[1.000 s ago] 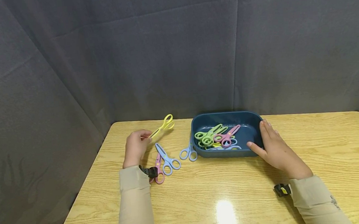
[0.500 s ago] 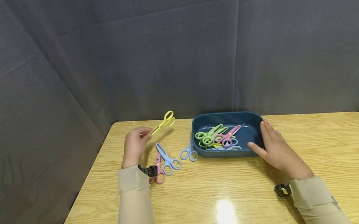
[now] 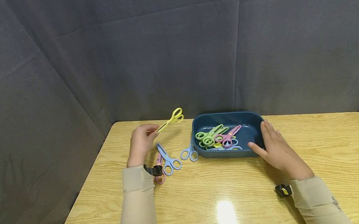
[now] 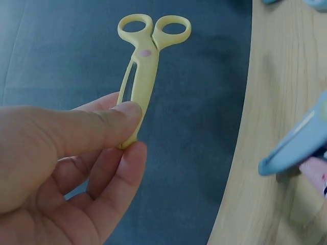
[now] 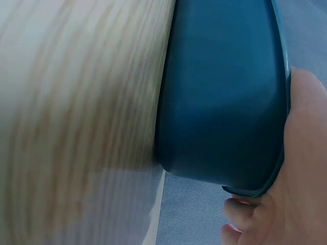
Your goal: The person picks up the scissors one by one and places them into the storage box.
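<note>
My left hand [image 3: 141, 142] pinches yellow scissors [image 3: 171, 120] by the blade end, above the table. In the left wrist view, thumb and fingertips close on the blades of these scissors [image 4: 145, 76], with both handle loops pointing away from the hand. My right hand [image 3: 277, 152] rests against the right end of a dark blue box [image 3: 229, 153], fingers straight along the wall and thumb at the front rim. Green scissors [image 3: 210, 136] and pink scissors [image 3: 228, 136] lie on top inside the box, over blue and yellow ones partly hidden.
Blue scissors [image 3: 169, 161] lie near my left wrist, beside pink scissors [image 3: 160, 177] that the wrist strap partly covers. Another blue pair [image 3: 189, 153] sits at the box's left side, its blades hidden. A grey curtain [image 3: 169, 57] hangs behind the wooden table [image 3: 189, 201].
My left hand has lifted the yellow scissors higher and shifted slightly right with them. The right hand and box stay in place.
</note>
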The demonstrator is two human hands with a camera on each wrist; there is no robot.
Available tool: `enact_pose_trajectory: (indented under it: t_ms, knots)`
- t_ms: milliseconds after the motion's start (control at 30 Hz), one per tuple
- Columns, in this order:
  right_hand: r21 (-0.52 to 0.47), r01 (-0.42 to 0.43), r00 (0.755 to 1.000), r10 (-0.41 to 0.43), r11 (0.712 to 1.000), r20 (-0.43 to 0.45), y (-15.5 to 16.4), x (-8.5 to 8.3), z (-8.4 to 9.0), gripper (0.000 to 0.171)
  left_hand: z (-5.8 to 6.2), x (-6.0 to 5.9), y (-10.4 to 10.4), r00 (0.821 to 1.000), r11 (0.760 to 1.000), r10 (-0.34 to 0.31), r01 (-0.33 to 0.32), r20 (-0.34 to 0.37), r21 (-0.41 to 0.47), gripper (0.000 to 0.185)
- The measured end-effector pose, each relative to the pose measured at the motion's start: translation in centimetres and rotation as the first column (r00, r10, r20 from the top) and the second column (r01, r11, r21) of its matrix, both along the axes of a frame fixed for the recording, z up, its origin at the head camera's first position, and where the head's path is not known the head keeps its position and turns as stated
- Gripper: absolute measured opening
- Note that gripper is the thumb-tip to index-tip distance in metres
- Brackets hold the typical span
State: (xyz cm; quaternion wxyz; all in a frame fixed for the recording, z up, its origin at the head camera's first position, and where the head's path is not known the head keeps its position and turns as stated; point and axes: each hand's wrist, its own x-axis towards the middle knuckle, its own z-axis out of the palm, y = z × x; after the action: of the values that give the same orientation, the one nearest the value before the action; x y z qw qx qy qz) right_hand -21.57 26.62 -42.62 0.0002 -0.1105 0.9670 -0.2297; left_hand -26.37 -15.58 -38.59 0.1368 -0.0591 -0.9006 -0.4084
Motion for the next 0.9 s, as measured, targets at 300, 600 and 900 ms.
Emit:
enact_pose_trajectory:
  t_ms: [300, 600, 900]
  knots:
    - [-0.003, 0.000, 1.000, 0.000, 1.000, 0.000, -0.1, 0.0, 0.0, 0.100, 0.0, -0.2, 1.3, 0.999, 0.999, -0.048, 0.048, -0.008, 0.021, 0.022]
    - [-0.006, -0.003, 1.000, 0.003, 1.000, 0.007, 0.1, -0.1, 0.0, 0.101, 0.0, -0.1, 2.3, 0.995, 0.994, -0.097, 0.097, -0.003, 0.057, 0.023]
    - [-0.003, -0.003, 1.000, 0.003, 1.000, 0.002, 0.0, 0.0, 0.1, 0.100, 0.0, 0.0, 3.8, 0.985, 0.984, -0.169, 0.169, 0.012, 0.049, 0.022]
